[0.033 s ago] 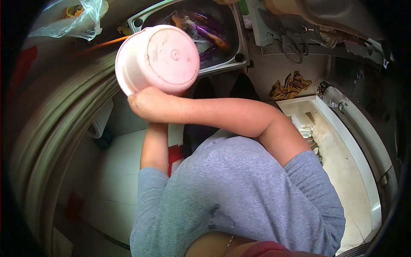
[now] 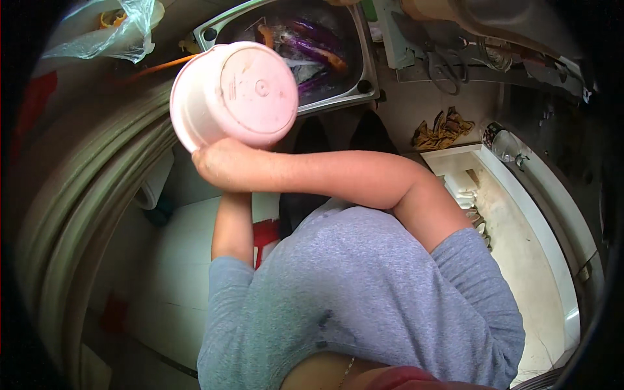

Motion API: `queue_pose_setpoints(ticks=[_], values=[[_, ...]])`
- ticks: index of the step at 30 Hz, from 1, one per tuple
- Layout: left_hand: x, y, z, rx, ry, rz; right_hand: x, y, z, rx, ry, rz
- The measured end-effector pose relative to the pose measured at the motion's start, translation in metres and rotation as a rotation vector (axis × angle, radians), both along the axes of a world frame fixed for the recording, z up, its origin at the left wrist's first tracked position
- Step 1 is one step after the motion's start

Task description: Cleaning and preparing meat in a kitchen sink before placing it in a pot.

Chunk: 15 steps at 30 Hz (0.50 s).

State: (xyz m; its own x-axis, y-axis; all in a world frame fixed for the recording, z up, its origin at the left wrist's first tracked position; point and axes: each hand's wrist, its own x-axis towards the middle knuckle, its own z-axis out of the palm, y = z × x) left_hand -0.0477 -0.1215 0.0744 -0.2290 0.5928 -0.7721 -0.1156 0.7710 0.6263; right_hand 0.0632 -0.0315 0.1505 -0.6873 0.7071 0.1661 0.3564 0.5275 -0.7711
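Observation:
A pale pink plastic bucket [image 2: 260, 88] is tipped over in front of me, its round base facing up toward me and its mouth turned to the lower left. My right hand [image 2: 224, 162] is closed on the bucket's rim at its near side, the forearm crossing over my left one. My left forearm [image 2: 233, 227] rises beneath it; the left hand is hidden behind the right wrist and the bucket. Beyond the bucket, a metal sink [image 2: 338, 101] holds water and several purple eggplants [image 2: 315, 49] with brownish-orange patches.
A clear plastic bag [image 2: 133, 32] lies at the far left. Right of the sink are scissors [image 2: 445, 71], a crumpled brown cloth-like thing [image 2: 443, 129] and a glass jar [image 2: 504, 145]. A white open drawer-like compartment [image 2: 539, 273] stands at my right.
The bucket and my right hand have shifted slightly left and toward me, showing a little more of the eggplants.

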Motion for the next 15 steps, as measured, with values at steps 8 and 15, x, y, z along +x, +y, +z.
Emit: queue_pose_setpoints(ticks=[8, 15], values=[[-0.044, 0.006, 0.04, 0.056, 0.116, 0.008, 0.01, -0.03, 0.031, -0.183, 0.318, 0.258], [-0.029, 0.018, 0.033, 0.054, 0.104, -0.028, 0.023, -0.032, 0.014, -0.409, 0.341, 0.267]])
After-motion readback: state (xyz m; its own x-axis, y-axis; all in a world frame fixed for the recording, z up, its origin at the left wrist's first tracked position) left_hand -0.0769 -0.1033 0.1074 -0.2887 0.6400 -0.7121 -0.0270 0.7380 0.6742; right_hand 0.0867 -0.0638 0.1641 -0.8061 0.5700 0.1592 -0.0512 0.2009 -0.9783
